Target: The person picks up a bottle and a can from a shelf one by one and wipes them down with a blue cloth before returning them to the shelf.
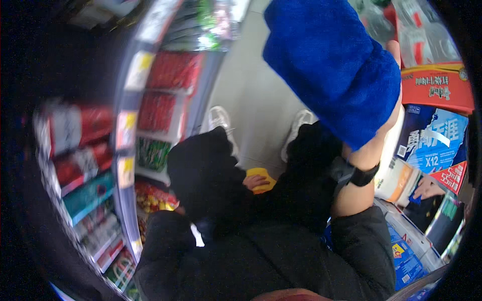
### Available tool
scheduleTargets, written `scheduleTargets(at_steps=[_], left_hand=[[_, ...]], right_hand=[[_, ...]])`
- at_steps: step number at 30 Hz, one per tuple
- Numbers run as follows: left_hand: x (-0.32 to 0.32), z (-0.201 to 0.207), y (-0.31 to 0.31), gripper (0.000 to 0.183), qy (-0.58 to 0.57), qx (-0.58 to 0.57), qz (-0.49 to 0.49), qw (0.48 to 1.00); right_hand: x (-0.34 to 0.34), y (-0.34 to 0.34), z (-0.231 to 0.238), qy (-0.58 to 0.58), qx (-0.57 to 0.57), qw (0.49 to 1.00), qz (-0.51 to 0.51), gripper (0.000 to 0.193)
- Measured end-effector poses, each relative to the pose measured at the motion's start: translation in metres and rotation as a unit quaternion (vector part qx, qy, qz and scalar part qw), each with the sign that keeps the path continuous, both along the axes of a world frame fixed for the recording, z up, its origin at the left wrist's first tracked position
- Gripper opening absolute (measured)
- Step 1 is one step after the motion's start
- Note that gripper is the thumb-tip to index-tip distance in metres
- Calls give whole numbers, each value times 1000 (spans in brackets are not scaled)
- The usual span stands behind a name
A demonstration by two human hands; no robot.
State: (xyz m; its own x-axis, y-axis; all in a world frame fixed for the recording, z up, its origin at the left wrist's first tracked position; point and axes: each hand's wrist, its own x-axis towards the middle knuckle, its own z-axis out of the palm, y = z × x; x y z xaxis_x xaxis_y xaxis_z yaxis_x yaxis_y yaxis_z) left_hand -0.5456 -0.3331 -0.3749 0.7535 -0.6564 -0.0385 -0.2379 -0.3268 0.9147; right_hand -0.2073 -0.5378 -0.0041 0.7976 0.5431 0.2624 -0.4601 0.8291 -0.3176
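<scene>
"Head view, quick q: what've you got at yr R hand (389,123)?"

"Blue cloth (334,70), upper right of centre. It covers most of yr hand; only the hand's outer edge & a fingertip (394,51) show past its right side, so can't tell if yr fingers are apart, together or clamped on it."

"And yr L hand (256,181)?"

"Low, btwn yr knees (198,155), on a yellow thing (263,175). Yr fingers lie close together over it; can't tell if they're gripping, & too little shows to say what it is."

"What's abt you on the R?"

"Right by the cloth you've a red box (437,88), w/ a blue carton (434,138) just below it in view, & clear-wrapped goods (429,42) above. Dark watch (364,175) on yr R wrist; black sleeve (361,246) ends short of it."

"L side?"

"Shelf edge (133,200) w/ small tags (129,168) runs alongside you. Red packs (173,70) sit to its R, a green pack (153,153) nearer you. Further L, a teal pack (90,195), a bit blurry. Yr white shoes (219,119) stand apart on the grey floor (251,75)."
</scene>
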Motion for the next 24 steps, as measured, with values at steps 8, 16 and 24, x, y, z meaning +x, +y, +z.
scheduleTargets(at_steps=[8,16,24], left_hand=[[-9,132,125,28,100,116,145,978],[2,345,129,22,-77,60,520,848],[-4,329,49,35,-227,263,398,849]], right_hand=[[-28,25,63,-36,-39,997,-48,44],[-86,30,79,-152,5,975,-164,32],[-108,43,71,-388,-394,685,-474,31]])
